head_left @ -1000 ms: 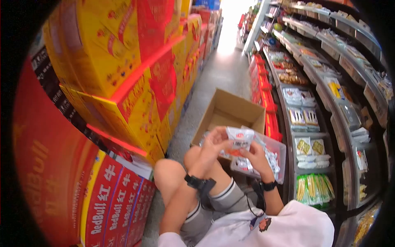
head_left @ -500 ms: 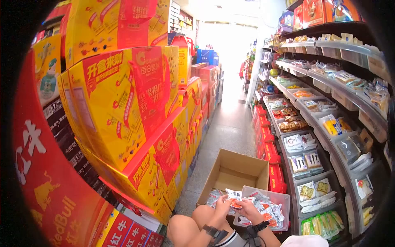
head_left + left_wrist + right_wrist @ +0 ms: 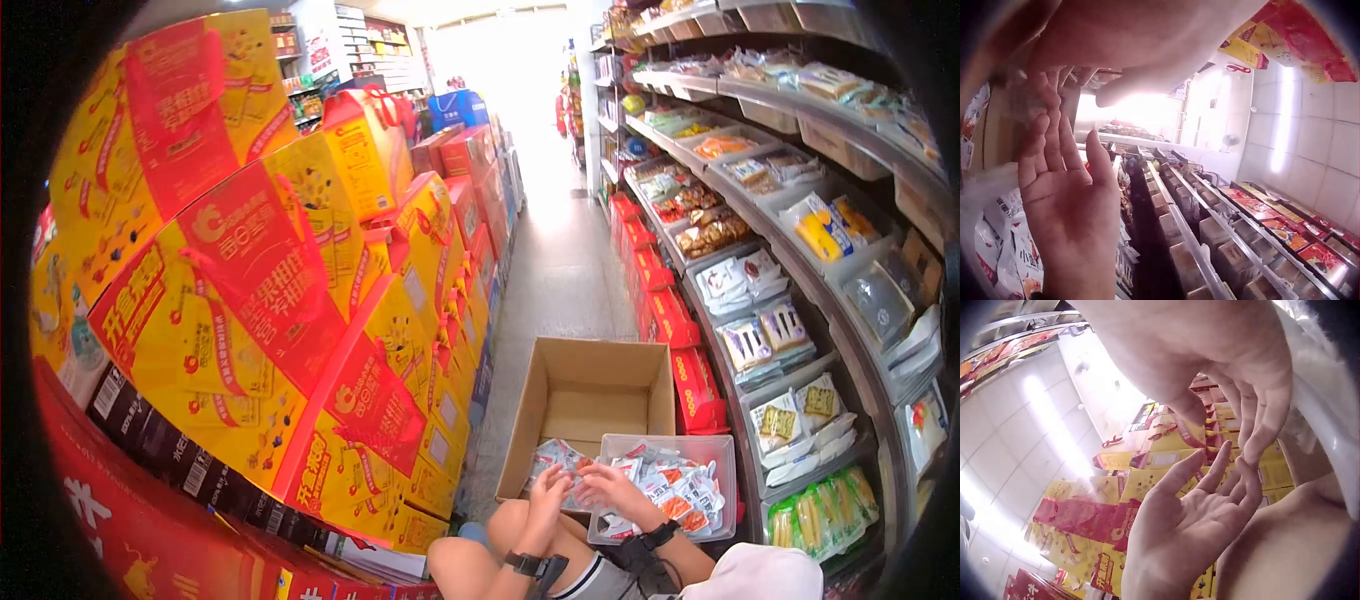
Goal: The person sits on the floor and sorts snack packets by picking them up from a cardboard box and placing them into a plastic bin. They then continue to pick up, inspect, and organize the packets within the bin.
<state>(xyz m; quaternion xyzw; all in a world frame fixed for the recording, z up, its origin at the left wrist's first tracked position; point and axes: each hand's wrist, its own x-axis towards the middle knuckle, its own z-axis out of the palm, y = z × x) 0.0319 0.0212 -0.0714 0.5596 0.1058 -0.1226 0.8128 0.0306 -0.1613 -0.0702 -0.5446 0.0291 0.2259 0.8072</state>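
My left hand [image 3: 546, 500] and right hand [image 3: 618, 494] hover close together over the near edges of a cardboard box and a plastic tub. Nothing shows between the fingers of either one. In the left wrist view the right hand [image 3: 1075, 206] turns its palm up, its fingers loosely spread. The right wrist view has the left hand [image 3: 1185, 528] with relaxed fingers, its fingertips near those of the other. Small white and orange snack packets [image 3: 690, 495] fill the clear plastic tub [image 3: 728, 462]. More packets [image 3: 556, 455] lie inside the cardboard box [image 3: 600, 372].
Tall stacks of yellow and red gift boxes [image 3: 210, 340] line the left side. On the right, shelves with plastic bins [image 3: 740, 300] hold packaged food. Red cartons [image 3: 690, 375] stand along the shelf base. An aisle floor [image 3: 560, 290] runs ahead between them.
Both hands held a white and orange packet earlier; now they have let go of it. The head view has lifted and shifted, showing more of the aisle.
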